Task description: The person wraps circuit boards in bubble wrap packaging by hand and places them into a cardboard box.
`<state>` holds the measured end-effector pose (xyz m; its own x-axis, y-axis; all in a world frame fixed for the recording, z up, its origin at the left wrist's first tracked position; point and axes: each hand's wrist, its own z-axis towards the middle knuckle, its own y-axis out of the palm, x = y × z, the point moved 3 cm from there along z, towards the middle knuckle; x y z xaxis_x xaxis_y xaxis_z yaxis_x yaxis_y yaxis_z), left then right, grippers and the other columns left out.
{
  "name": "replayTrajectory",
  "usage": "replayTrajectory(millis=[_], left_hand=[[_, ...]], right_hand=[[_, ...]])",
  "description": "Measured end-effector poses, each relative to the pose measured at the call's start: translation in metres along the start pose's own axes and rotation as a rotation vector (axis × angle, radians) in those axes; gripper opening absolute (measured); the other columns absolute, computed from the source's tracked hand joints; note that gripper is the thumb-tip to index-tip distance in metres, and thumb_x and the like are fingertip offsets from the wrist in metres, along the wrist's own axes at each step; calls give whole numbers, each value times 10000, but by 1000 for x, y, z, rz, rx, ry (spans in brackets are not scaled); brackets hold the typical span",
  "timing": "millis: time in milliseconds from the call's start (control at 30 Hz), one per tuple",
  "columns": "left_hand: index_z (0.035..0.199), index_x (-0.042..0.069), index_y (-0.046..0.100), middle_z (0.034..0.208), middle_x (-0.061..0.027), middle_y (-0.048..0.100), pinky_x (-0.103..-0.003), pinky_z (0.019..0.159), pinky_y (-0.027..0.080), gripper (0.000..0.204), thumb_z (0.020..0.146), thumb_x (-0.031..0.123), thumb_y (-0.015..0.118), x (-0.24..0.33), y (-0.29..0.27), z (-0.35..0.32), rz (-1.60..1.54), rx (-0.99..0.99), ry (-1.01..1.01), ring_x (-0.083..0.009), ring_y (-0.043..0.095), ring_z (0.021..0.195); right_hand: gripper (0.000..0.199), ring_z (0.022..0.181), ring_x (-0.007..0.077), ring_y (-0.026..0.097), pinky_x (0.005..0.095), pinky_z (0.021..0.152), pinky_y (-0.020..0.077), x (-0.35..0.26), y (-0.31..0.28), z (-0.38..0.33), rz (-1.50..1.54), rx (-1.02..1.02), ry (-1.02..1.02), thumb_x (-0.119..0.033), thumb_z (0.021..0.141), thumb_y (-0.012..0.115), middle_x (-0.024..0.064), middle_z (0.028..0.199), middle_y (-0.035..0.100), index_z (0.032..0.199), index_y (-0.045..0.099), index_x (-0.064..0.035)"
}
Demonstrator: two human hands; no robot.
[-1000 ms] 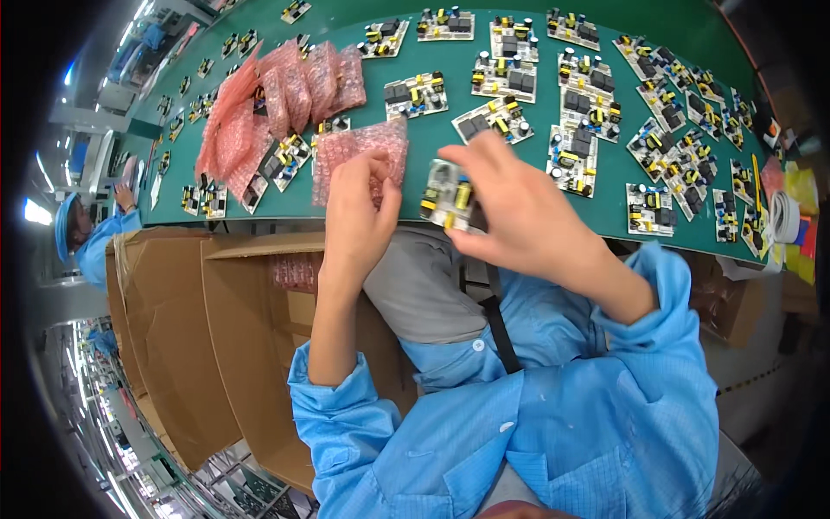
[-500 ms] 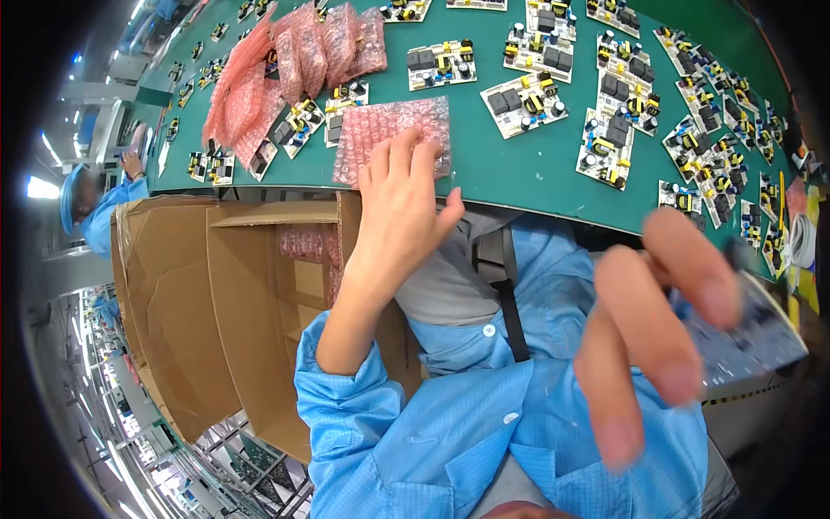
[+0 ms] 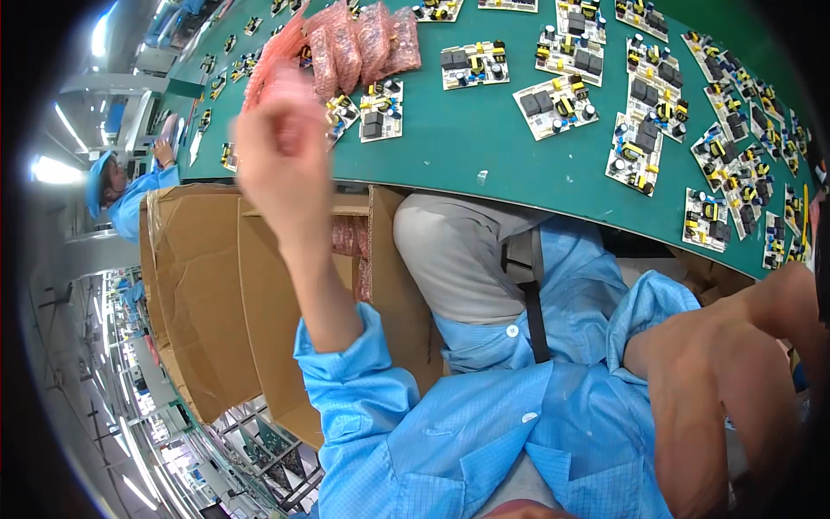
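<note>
My left hand [image 3: 285, 164], blurred by motion, is raised over the table's near left edge. Its fingers are curled around a smeared piece of pink bubble wrap [image 3: 292, 86], seemingly the bag that lay flat before. Just beyond stands a row of pink bubble-wrap packets [image 3: 372, 43]. A circuit board [image 3: 381, 111] with black blocks lies to the right of this hand. Large and close at the lower right is my right hand [image 3: 735, 372], bent at the wrist; its fingers are smeared and partly out of sight, so what they do is unclear.
Several circuit boards [image 3: 635, 151] spread over the green table [image 3: 450, 156], densest at the right. An open cardboard box [image 3: 194, 294] with pink bubble wrap [image 3: 350, 235] inside stands left of my lap. A co-worker in blue [image 3: 130, 190] sits at the far left.
My left hand has lifted and moved left, and the bubble-wrap bag beneath it has left its spot, uncovering a circuit board. My right hand has swung further right and down. The view has shifted slightly.
</note>
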<state>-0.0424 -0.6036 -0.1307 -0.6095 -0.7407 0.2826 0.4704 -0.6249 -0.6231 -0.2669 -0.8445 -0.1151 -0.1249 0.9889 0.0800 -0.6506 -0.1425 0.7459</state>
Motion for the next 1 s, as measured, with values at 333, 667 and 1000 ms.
replayTrajectory(millis=[333,667,1000], left_hand=[[919,-10,717,748,-173,679,-383,684,479,288,896,274,678,-131,92,14,10,-256,-315,-287,647,699],[1039,-2,701,931,-218,695,-425,790,492,345,999,272,496,-98,63,22,33,-115,-388,-347,671,882],[993,42,705,1069,-130,705,-413,873,518,143,869,63,638,47,76,-55,-456,-406,244,-306,669,1003]], right_hand=[[293,916,398,617,440,773,580,-5,19,-11,-6,-24,-69,-143,934,632,185,1072,567,1184,489,-91],[255,842,342,637,411,744,604,-4,19,-5,-2,-20,-94,-132,937,624,179,1052,571,1165,515,-99],[558,810,279,632,424,707,530,-32,-35,-28,-598,267,48,-251,946,608,182,993,612,1417,387,-49]])
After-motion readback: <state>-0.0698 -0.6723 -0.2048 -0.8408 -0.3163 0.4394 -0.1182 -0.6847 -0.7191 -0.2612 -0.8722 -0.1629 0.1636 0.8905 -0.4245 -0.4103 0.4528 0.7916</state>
